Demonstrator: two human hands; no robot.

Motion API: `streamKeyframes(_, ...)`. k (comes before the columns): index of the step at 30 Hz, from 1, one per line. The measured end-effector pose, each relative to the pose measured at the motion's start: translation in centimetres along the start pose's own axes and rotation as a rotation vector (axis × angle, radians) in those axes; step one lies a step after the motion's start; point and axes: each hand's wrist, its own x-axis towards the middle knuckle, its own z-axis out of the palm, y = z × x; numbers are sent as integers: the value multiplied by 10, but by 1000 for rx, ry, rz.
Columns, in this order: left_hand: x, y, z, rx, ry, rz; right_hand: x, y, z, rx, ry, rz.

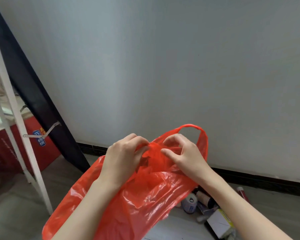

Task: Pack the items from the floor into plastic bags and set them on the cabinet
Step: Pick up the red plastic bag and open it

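Both hands at the thin red plastic bag (137,193): left hand (123,158) and right hand (184,153) each pinch its mouth, seemingly teasing it open. The small silver can (190,203) waits on the floor below.

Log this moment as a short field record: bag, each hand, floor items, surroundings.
bag: red plastic bag, held up above the floor, one handle loop free at top
left hand: pinches the bag's bunched mouth
right hand: pinches the same mouth opposite
floor items: can, white box, red tube lying by the wall
surroundings: red carton behind a white frame leg
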Motion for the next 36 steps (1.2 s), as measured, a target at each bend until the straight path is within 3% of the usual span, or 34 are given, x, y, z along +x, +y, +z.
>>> streamKeyframes(4, 4, -1, -5, 135, 112, -230, -6, -5, 3, -246, 95, -93)
streamKeyframes(7, 7, 3, -8, 136, 153, -316, -12, -15, 11, -428, 72, -25)
streamKeyframes(12, 10, 5, -11, -100, 117, -428, -11, -1, 15, -608, -162, 199)
streamKeyframes(15, 11, 2, -15, -245, 86, -442, -9, 17, 9, -655, -150, 191)
streamKeyframes(18, 12, -4, -22, -299, 75, -495, -6, 28, 7, -566, 15, 78)
streamKeyframes(23, 12, -49, -37, -198, 174, -764, -2, 42, -9, -294, 96, 181)
streamKeyframes(28, -3, -81, -30, -14, -26, -944, 1, 56, -21, 15, 103, 271)
streamKeyframes(33, -8, -89, -28, 27, 27, -1007, 3, 60, -27, 149, 166, 266)
streamKeyframes(36, -11, -86, -23, 126, 44, -865, 0, 65, -28, 102, 148, 266)
